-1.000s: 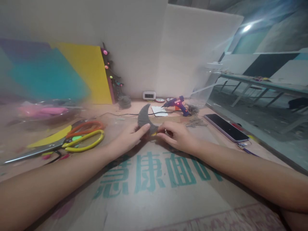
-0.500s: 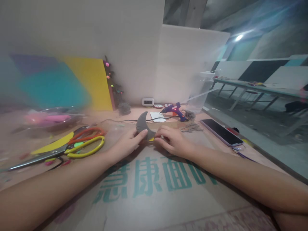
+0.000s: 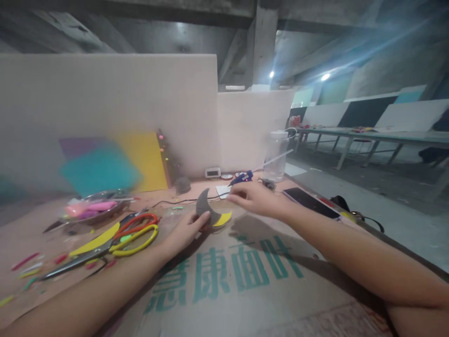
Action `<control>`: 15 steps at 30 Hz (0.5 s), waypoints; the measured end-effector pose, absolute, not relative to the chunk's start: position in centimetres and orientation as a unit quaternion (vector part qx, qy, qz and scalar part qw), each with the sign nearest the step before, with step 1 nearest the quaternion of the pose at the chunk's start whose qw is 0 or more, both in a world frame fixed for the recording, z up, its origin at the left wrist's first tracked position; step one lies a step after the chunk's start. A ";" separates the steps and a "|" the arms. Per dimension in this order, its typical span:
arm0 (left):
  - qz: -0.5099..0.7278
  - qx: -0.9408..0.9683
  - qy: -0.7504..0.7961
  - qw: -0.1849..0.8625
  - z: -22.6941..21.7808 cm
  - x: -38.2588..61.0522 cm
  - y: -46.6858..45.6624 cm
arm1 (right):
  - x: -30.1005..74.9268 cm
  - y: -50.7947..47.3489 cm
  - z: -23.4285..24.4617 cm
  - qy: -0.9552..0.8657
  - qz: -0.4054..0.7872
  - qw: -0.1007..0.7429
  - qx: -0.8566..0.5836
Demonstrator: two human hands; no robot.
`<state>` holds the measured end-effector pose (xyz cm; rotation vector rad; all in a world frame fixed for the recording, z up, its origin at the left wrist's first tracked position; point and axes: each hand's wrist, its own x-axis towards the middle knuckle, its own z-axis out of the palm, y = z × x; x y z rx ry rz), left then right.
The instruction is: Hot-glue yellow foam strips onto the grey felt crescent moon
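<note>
A crescent-shaped piece [image 3: 205,209], grey over most of its length and yellow at its lower tip, stands on the cardboard sheet [image 3: 245,285]. My left hand [image 3: 185,230] holds its lower edge between thumb and fingers. My right hand [image 3: 253,198] hovers above and to the right of the crescent with its fingers loosely curled, nothing visible in them. It is close to the blue glue gun [image 3: 241,178] that lies at the back of the table.
Scissors with orange and yellow handles [image 3: 131,231] lie at left over a yellow foam strip [image 3: 93,239]. Behind them sit a metal dish of pink bits [image 3: 91,210] and coloured foam sheets [image 3: 105,164]. A phone [image 3: 308,202] and a clear bottle [image 3: 275,157] are at right.
My right hand has let go of the crescent and moved up and back toward the glue gun. The yellow tip now shows. The camera has tilted upward.
</note>
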<state>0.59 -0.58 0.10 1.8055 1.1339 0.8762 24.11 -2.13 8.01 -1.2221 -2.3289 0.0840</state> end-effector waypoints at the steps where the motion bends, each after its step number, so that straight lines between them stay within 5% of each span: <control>1: 0.347 0.714 0.450 0.410 0.0 0.6 -0.6 | 25.2 -1.4 8.7 -0.848 0.022 0.232 -0.477; 6: 0.332 0.726 0.470 0.376 0.1 0.6 -0.5 | 31.6 3.2 7.7 -0.737 -0.027 0.195 -0.647; 15: 0.331 0.731 0.454 0.388 -0.2 0.5 -0.5 | 33.4 7.6 1.4 -0.713 0.047 0.324 -0.619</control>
